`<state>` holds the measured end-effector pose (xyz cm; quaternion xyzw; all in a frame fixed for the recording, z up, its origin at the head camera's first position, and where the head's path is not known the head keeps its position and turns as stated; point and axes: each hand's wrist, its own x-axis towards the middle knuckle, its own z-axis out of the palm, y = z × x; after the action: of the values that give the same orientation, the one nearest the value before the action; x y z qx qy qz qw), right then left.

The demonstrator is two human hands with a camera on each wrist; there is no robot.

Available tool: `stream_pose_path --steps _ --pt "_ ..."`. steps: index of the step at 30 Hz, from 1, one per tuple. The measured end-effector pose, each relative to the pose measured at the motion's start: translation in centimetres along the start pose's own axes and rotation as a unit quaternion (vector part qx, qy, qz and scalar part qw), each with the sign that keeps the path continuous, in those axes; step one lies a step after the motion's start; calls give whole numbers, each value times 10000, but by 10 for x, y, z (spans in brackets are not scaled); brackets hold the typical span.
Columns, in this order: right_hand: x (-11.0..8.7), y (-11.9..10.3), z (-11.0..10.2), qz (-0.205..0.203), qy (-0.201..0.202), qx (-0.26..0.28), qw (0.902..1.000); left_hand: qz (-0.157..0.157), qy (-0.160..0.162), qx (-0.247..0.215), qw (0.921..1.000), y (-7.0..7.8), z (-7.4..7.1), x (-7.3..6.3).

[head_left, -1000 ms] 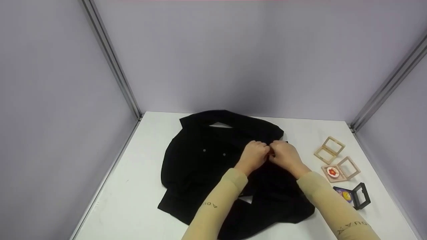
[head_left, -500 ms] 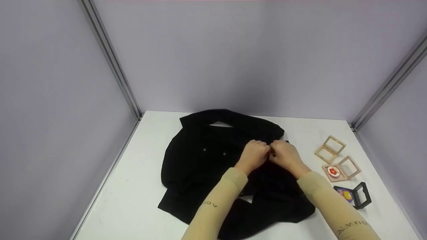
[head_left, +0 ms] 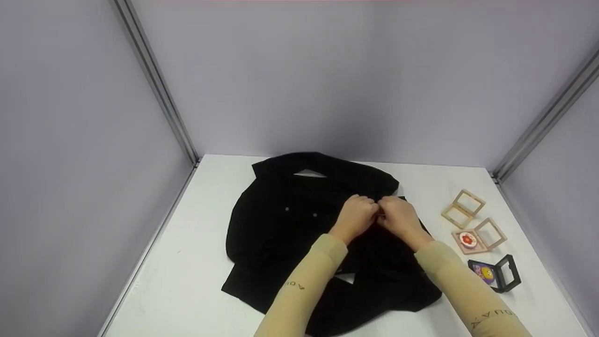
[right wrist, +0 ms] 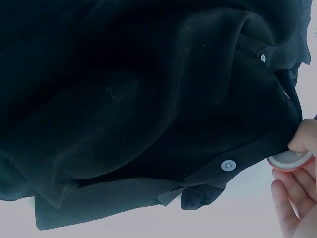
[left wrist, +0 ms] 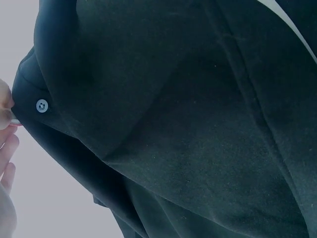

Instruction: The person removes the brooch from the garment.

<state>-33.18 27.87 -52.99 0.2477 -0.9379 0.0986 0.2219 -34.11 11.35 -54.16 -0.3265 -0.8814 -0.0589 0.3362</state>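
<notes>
A black shirt [head_left: 271,234] with light buttons lies spread on the white table in the head view. Both hands meet over its right side, knuckles close together. My left hand [head_left: 356,216] pinches the shirt's edge, near a button [left wrist: 42,105] in the left wrist view. Between finger and thumb, my right hand [head_left: 400,220] grips a round pin badge [right wrist: 290,160], its whitish back and red rim showing in the right wrist view. The badge sits right at the cloth's edge. From the head view, fingers hide most of it.
Three opened display cases stand to the right: a tan case [head_left: 457,217], a pink case [head_left: 477,251] holding a flower badge [head_left: 468,240], and a black case [head_left: 507,286] with a purple and yellow badge [head_left: 485,274]. Grey walls [head_left: 299,84] enclose the table.
Both hands keep almost the same place on the shirt. The right wrist has shifted slightly, and some black cloth now shows to its right.
</notes>
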Motion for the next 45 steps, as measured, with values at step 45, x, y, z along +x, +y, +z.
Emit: stream_pose_path --steps 45 --pt "-4 8 2 -656 627 142 9958 -26 164 116 9998 -4 1 -4"
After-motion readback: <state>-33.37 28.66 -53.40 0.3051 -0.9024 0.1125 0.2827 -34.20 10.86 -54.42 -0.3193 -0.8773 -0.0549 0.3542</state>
